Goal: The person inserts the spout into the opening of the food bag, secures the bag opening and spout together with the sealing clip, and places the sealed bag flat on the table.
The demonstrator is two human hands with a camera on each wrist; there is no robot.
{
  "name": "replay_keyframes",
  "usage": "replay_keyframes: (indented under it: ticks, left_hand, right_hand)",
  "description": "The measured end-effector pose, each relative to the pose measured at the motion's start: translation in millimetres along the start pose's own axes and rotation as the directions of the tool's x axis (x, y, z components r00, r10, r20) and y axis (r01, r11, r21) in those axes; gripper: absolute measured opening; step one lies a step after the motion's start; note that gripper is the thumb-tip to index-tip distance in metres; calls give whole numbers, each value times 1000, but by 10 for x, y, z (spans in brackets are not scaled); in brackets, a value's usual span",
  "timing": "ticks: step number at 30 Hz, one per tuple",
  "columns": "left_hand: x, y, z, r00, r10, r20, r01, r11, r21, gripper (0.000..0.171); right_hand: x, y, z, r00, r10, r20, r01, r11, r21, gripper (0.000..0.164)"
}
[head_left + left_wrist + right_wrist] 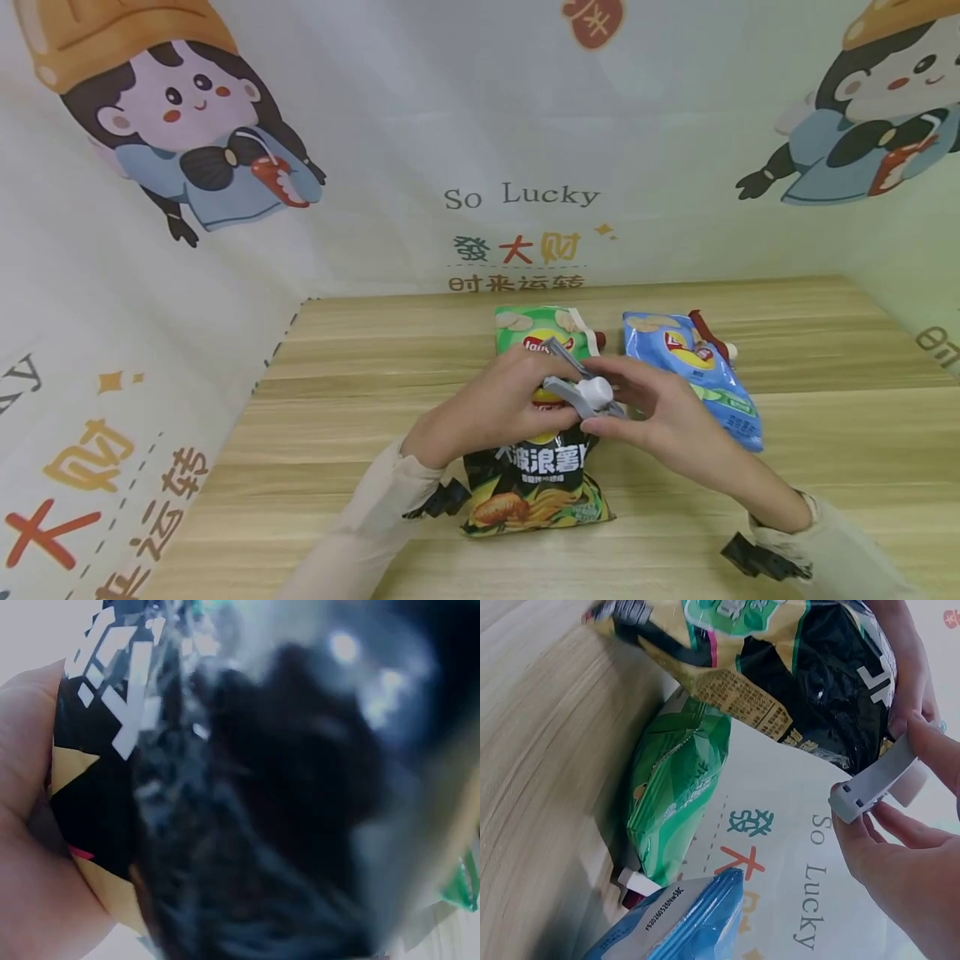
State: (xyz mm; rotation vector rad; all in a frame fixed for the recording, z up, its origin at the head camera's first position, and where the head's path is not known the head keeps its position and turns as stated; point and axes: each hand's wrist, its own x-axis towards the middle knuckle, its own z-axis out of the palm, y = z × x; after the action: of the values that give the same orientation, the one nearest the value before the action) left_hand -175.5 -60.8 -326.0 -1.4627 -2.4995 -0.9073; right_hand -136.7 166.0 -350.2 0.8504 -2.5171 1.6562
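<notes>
Upright above the table in the head view is a black bag of potato chips (543,479), with a roast-wing picture near its bottom. My left hand (483,408) grips the bag near its top; in the left wrist view the shiny black bag (97,795) fills most of the picture beside the hand. My right hand (667,408) pinches a grey bag clip (564,390) with a white cap (596,392). The clip's two arms are spread apart at the top of the bag. In the right wrist view, thumb and fingers hold the clip (874,780) close against the bag's end.
Behind the black bag lies a green chip bag (517,320), closed with a white clip that has a dark red end. To its right lies a blue chip bag (675,354) with a dark red clip (708,333). A printed cloth (375,167) hangs behind the wooden table (337,367).
</notes>
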Motion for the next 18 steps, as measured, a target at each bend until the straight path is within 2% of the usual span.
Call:
replay_keyframes:
  ticks: [4,8,11,15,18]
  left_hand:
    - [-1,-5,21,997,21,-78,-20,1000,8,21]
    - [-18,-4,7,992,-27,-126,25,1000,-19,37]
    - [-25,7,-19,991,-60,-119,58,998,-25,48]
    - [-30,28,-65,994,-69,-80,72,997,29,67]
    - [-48,46,-140,992,-118,-41,120,992,41,79]
  right_hand:
    - [1,12,-10,1000,4,-27,-4,1000,-14,56]
    - [16,9,-6,999,34,-31,-34,999,4,52]
    - [22,7,5,998,49,-26,-48,999,18,51]
    - [13,5,8,998,47,-30,-47,999,6,52]
    - [4,7,6,999,42,-33,-42,999,9,52]
